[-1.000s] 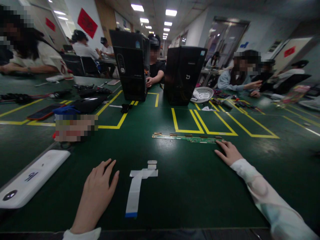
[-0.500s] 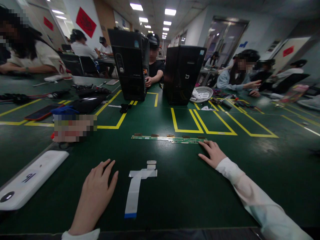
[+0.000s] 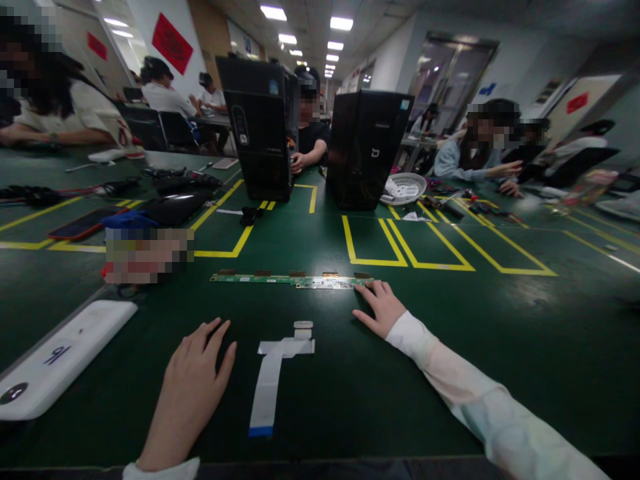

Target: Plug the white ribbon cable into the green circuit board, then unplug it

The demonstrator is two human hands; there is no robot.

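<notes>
A long, narrow green circuit board (image 3: 280, 279) with several brownish tabs on its far edge lies flat across the table. My right hand (image 3: 381, 308) rests at the board's right end, its fingertips touching it and its fingers apart. My left hand (image 3: 195, 380) lies flat on the table at the left, fingers spread, holding nothing. Between the hands and nearer to me is a white flat ribbon cable (image 3: 267, 387). It is folded near a connector at its far end, and its near end is blue. My left hand is beside the cable, not touching it.
Two black computer towers (image 3: 257, 133) stand at the back, with a co-worker's hand (image 3: 303, 162) beside the left one. Yellow tape (image 3: 380, 262) marks the green table. A white elongated device (image 3: 65, 360) lies at the left. A white basket (image 3: 404, 189) sits beyond.
The circuit board has slid left along the table, with my right hand moving left at its end. My left hand and the ribbon cable have stayed in place.
</notes>
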